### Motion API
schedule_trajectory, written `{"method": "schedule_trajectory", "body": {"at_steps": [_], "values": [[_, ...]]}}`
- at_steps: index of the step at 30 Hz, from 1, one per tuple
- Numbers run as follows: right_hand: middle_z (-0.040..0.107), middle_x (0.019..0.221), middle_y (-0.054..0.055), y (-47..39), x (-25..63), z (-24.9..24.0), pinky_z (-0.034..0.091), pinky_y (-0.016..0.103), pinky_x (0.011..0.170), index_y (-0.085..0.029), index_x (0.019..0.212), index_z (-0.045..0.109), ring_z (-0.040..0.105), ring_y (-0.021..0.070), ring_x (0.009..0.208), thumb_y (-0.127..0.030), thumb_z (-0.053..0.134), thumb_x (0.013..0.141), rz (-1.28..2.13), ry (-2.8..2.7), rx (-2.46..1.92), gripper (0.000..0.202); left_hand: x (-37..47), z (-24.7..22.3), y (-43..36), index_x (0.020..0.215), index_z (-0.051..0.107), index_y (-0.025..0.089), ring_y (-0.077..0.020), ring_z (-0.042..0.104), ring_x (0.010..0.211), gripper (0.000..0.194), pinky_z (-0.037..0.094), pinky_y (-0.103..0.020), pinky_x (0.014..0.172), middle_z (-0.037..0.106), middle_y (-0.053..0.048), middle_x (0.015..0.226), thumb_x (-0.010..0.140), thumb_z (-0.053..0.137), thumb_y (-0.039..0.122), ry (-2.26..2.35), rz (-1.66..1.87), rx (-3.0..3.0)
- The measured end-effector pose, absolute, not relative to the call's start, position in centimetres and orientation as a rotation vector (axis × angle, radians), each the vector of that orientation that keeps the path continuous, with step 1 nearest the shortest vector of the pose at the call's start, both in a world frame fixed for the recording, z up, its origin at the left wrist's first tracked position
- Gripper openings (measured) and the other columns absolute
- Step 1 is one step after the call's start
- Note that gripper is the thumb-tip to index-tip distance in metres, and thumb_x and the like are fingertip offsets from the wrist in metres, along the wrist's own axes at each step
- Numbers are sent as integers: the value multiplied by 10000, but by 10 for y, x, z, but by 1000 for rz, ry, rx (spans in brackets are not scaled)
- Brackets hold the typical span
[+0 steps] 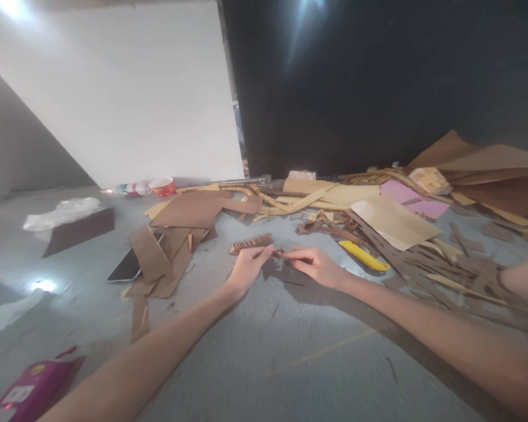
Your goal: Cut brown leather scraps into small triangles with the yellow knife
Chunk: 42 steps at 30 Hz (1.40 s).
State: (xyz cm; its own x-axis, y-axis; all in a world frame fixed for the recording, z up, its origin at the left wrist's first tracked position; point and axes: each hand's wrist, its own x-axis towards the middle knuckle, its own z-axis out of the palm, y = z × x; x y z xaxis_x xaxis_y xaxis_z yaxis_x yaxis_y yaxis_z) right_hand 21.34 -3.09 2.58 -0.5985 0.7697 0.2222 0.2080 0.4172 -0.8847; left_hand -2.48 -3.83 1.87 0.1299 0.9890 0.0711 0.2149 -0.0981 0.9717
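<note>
A small, narrow, dark brown piece of paper or card was held just above the blue-grey tabletop, between the two hands. Its left end was pinched between the thumb and fingers of the left hand; its right end was met by the fingertips of the right hand, though whether it was gripped there or merely touched could not be told.

The work was judged to be partway through. On a long brown strip with a row of pale ribs, just behind the left hand, the ribbing had been formed along much of the visible length. The small piece appeared still to be under shaping, and flat brown paper sheets were left uncut at the left. The yellow-handled cutter was left lying beside the right forearm, unheld.

The small piece's long axis was set roughly crosswise, left to right; its tips were mostly covered by fingers, so no front end could be made out. The ribbed strip was laid nearly parallel, its right end slightly farther away.
</note>
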Motion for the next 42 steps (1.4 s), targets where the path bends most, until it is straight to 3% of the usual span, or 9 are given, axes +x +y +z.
{"method": "schedule_trajectory", "body": {"at_steps": [4, 9, 15, 23, 26, 32, 42], "values": [[720, 1049, 55, -33, 212, 27, 460, 323, 792, -227, 1251, 806, 631, 204, 912, -317, 532, 1060, 1126, -2114, -800, 346, -27, 18, -37, 994, 885, 189, -234, 745, 926, 462, 552, -334, 880, 849, -85, 1026, 896, 772, 627, 1235, 1072, 1472], [671, 938, 45, -34, 212, 29, 448, 311, 748, -211, 1099, 802, 594, 194, 843, -340, 511, 1083, 1075, -2157, -784, 319, -28, 17, -37, 962, 889, 196, -254, 774, 937, 426, 581, -355, 895, 856, -96, 1014, 866, 818, 605, 1207, 1083, 1497], [721, 958, 50, -35, 213, 29, 451, 313, 742, -215, 1116, 821, 626, 195, 835, -319, 535, 1042, 1088, -2081, -814, 314, -27, 16, -36, 920, 894, 199, -248, 781, 883, 411, 598, -350, 843, 855, -93, 954, 872, 811, 598, 1246, 1121, 1478], [663, 735, 11, -29, 215, 19, 393, 295, 624, -221, 1028, 812, 549, 179, 663, -319, 528, 986, 1105, -1916, -1072, 304, -25, 18, -38, 902, 889, 187, -249, 780, 861, 386, 595, -347, 808, 853, -96, 930, 856, 816, 563, 1295, 1132, 1423], [656, 732, 4, -30, 215, 20, 378, 294, 612, -226, 1049, 799, 529, 175, 641, -339, 527, 1001, 1097, -1926, -1098, 298, -25, 17, -38, 885, 882, 191, -251, 783, 856, 382, 594, -345, 798, 852, -95, 928, 853, 815, 566, 1302, 1135, 1433], [694, 834, 21, -34, 212, 24, 404, 300, 675, -217, 970, 746, 578, 189, 757, -523, 571, 1056, 1032, -2066, -1024, 364, -24, 23, -45, 873, 870, 202, -241, 770, 837, 355, 577, -328, 765, 842, -74, 885, 911, 774, 541, 1265, 1040, 1631], [721, 819, 17, -33, 212, 16, 443, 297, 705, -216, 890, 714, 609, 179, 749, -500, 629, 1049, 933, -2068, -982, 337, -19, 29, -53, 881, 860, 227, -241, 751, 873, 318, 564, -349, 835, 836, -61, 911, 963, 725, 504, 1242, 1002, 1844]]}}
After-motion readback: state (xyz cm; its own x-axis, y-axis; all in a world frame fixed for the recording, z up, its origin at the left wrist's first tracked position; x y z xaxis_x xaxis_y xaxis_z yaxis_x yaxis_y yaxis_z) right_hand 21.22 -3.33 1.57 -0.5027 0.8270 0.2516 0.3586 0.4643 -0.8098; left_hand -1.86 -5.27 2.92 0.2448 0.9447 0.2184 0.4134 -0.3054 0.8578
